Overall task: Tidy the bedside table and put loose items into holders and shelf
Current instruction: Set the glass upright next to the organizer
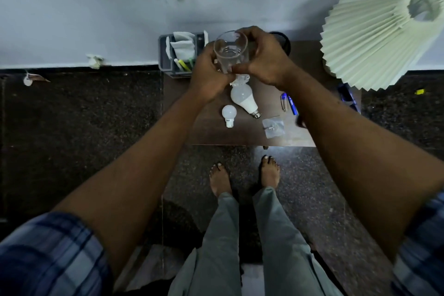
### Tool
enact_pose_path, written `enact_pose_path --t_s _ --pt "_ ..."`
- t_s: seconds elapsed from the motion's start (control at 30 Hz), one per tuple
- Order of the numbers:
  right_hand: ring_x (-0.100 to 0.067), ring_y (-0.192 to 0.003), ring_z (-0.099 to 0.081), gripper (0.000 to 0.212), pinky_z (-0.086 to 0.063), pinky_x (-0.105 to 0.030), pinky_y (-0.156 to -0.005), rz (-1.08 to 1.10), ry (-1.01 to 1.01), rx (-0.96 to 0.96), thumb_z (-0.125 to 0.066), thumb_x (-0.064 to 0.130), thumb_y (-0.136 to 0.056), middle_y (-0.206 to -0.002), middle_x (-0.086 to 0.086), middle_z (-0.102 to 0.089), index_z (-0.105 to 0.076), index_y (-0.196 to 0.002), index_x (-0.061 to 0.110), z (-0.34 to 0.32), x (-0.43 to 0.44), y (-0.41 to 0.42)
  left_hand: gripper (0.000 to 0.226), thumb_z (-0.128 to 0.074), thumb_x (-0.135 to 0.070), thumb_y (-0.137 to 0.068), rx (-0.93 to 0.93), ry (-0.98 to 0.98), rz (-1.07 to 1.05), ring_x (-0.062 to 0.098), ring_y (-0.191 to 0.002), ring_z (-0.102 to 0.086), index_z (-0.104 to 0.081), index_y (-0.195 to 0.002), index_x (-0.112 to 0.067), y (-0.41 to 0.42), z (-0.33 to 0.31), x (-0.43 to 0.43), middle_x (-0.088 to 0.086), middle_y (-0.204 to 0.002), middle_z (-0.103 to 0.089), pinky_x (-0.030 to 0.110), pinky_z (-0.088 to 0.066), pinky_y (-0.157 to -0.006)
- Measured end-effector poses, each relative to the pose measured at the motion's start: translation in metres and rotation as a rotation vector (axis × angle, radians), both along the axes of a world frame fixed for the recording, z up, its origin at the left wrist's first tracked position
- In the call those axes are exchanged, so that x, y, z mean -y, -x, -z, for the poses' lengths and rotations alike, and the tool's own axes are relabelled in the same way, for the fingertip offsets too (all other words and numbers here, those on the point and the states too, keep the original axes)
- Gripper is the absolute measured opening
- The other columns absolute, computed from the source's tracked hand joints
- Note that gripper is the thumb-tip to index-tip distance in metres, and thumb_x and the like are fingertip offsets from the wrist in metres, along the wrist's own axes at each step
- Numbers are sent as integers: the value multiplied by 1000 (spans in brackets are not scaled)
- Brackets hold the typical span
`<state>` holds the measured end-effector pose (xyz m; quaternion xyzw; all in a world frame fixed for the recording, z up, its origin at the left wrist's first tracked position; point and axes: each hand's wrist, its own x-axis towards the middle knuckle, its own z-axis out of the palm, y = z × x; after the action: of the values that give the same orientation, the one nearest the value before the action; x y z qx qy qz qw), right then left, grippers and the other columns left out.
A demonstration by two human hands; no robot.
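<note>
A clear drinking glass (pixel 230 51) is held above the brown bedside table (pixel 211 130). My left hand (pixel 208 74) grips its left side and my right hand (pixel 263 59) wraps its right side. Below the glass lies crumpled white paper (pixel 239 80), then a large white bulb (pixel 243 100) and a small white bulb (pixel 229 114). Blue pens (pixel 289 103) lie to the right, partly under my right forearm. A clear plastic packet (pixel 274 127) rests near the table's front edge. A grey organiser (pixel 164 55) at the back left holds papers and markers.
A pleated pale lampshade (pixel 374 36) overhangs the table's right end. A dark round holder (pixel 284 42) shows behind my right hand. Paper scraps (pixel 95 61) lie along the wall base on the dark floor. My bare feet (pixel 242 175) stand just before the table.
</note>
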<state>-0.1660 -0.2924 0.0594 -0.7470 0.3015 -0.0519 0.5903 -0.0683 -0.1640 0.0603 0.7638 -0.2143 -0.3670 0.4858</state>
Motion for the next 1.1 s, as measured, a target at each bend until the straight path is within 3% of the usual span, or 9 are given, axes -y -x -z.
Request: enact_pose_path --t_s 0.1,0.23,0.4,0.63,0.87,1.1 --pt "-9 -103 -68 80 -59 -31 -87 14 157 -12 -93 35 -62 -117 7 -66 -55 -129 11 6 -1 -4 58 -73 14 -75 69 14 6 19 -107 -66 -56 -129 3 -9 8 4 9 -118 -67 22 -55 -89" --pt "-5 -101 -68 74 -58 -27 -85 86 223 -23 -90 26 -66 -114 6 -69 -53 -128 11 23 -9 -5 60 -70 13 -78 61 -14 -10 15 -108 -65 -54 -134 0 -17 18 12 5 -118 -65 15 -54 -87" --pt "-13 -104 -65 70 -57 -29 -87 141 311 -30 -86 24 -67 -117 -1 -66 -54 -128 11 43 -13 -11 66 -77 9 -75 71 17 -10 23 -118 -64 -51 -135 -1 -15 29 15 12 -127 -65 26 -54 -99" --pt "-15 -107 -62 68 -55 -32 -90 131 384 -82 -84 31 -71 -118 0 -65 -55 -129 14 58 -14 -21 67 -77 12 -74 77 -20 -26 24 -118 -64 -51 -135 2 -21 38 16 13 -126 -65 26 -53 -100" --pt "-17 -108 -62 69 -55 -38 -90 144 380 -140 -85 31 -69 -119 -1 -63 -54 -129 17 65 -13 -26 65 -73 11 -77 75 -81 -16 25 -120 -63 -50 -137 -1 -24 42 22 14 -129 -64 40 -50 -106" --pt "-18 -110 -60 74 -55 -34 -90 166 392 -153 -88 29 -67 -123 -4 -63 -53 -131 15 67 -14 -24 71 -70 13 -78 59 -127 -12 23 -124 -60 -46 -142 -3 -23 45 28 12 -134 -61 37 -49 -108"
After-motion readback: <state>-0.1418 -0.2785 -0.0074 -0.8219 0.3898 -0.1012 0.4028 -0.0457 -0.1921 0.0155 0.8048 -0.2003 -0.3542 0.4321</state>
